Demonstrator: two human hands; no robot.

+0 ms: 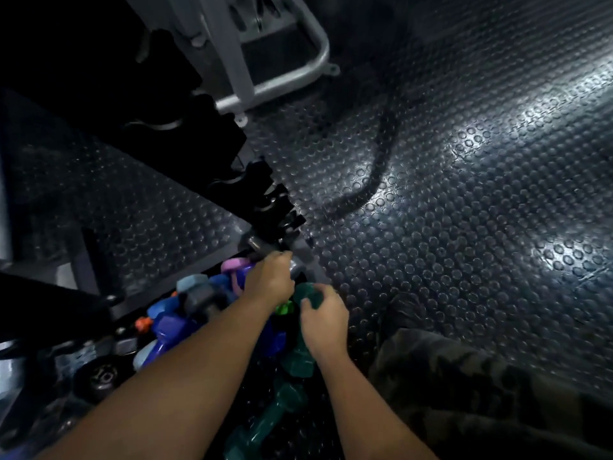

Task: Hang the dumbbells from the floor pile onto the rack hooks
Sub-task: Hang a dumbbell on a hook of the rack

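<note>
Landmark: the black rack (212, 151), running diagonally from upper left down to the frame's middle. Dumbbell pile (199, 313) lies on the studded floor (464, 227) just below the rack's lower end: blue, purple, pink, orange-tipped and grey pieces, crowded together. My left hand (270, 277) is at the rack's lowest hooks, fingers curled round a grey dumbbell (296, 267); dim light, so hook contact unclear. My right hand (323, 318), just right of the left, grips a teal dumbbell (306, 295). Another teal dumbbell (265, 423) lies below. Camouflage trouser leg (464, 376) far right of the rack.
</note>
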